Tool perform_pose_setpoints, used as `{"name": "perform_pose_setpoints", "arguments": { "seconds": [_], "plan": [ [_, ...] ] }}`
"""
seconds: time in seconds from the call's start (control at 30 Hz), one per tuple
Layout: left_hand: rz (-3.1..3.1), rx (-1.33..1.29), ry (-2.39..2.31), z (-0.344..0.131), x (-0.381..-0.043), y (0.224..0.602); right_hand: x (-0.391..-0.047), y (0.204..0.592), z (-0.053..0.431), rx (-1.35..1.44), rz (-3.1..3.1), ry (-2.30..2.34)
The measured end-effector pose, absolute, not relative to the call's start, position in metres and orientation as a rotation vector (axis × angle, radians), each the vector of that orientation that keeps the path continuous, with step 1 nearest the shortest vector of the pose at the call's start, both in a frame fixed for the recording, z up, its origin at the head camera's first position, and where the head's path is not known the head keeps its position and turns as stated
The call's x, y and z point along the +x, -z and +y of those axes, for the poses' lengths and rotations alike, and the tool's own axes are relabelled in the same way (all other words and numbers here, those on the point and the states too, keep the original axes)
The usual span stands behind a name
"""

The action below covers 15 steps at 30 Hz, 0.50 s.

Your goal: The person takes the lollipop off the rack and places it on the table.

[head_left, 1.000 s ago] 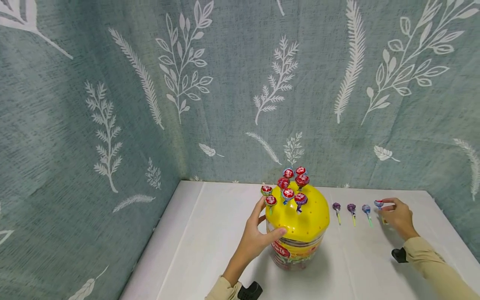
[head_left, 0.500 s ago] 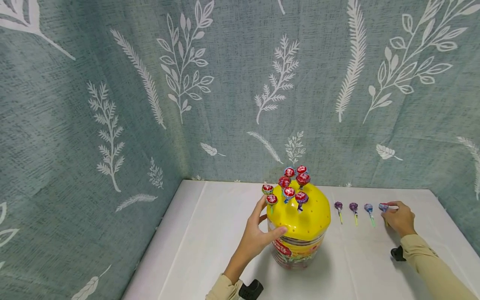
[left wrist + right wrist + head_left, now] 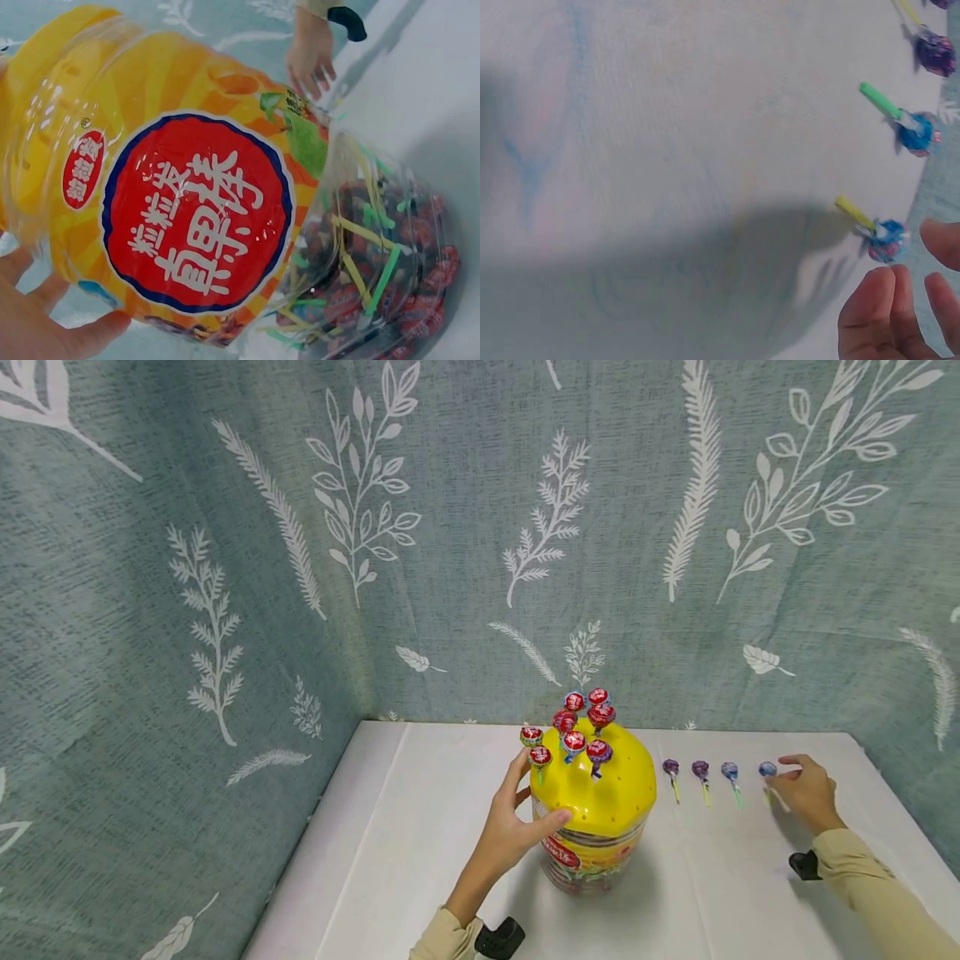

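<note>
A clear candy jar [image 3: 382, 247] with a printed yellow label and a yellow lid [image 3: 600, 797] stands on the table. My left hand [image 3: 512, 827] holds its left side near the lid, thumb at the front, some fingers hidden behind. Several red-topped lollipops [image 3: 574, 741] stick up from the lid. To the jar's right, several wrapped lollipops lie in a row, sticks toward me. My right hand [image 3: 810, 795] is beside the rightmost one, a blue-wrapped lollipop [image 3: 887, 241]. Its thumb and fingers are spread apart around the candy end, gripping nothing.
The table [image 3: 405, 827] has a white cover. A green-grey curtain [image 3: 450, 568] with white leaf prints hangs behind it and along the left. Lollipops with green and yellow sticks fill the jar's lower part. Each wrist carries a black camera [image 3: 500, 938].
My right hand has laid the blue-wrapped lollipop at the row's right end, let go of it and drawn slightly right. The left hand keeps its hold on the jar.
</note>
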<state>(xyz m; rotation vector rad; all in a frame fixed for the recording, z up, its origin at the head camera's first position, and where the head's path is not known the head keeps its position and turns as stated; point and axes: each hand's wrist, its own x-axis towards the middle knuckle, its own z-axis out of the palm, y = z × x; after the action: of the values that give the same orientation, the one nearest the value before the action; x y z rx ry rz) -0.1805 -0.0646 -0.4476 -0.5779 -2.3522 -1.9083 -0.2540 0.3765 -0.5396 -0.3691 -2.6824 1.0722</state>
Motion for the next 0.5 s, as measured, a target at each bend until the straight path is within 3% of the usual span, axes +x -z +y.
{"name": "perform_pose_setpoints", "arguments": {
  "seconds": [0.5],
  "plan": [
    [-2.368,-0.579,1.904,-0.062,-0.18,0.448,-0.244,0.498,0.37,-0.225,-2.684,-1.092]
  ]
}}
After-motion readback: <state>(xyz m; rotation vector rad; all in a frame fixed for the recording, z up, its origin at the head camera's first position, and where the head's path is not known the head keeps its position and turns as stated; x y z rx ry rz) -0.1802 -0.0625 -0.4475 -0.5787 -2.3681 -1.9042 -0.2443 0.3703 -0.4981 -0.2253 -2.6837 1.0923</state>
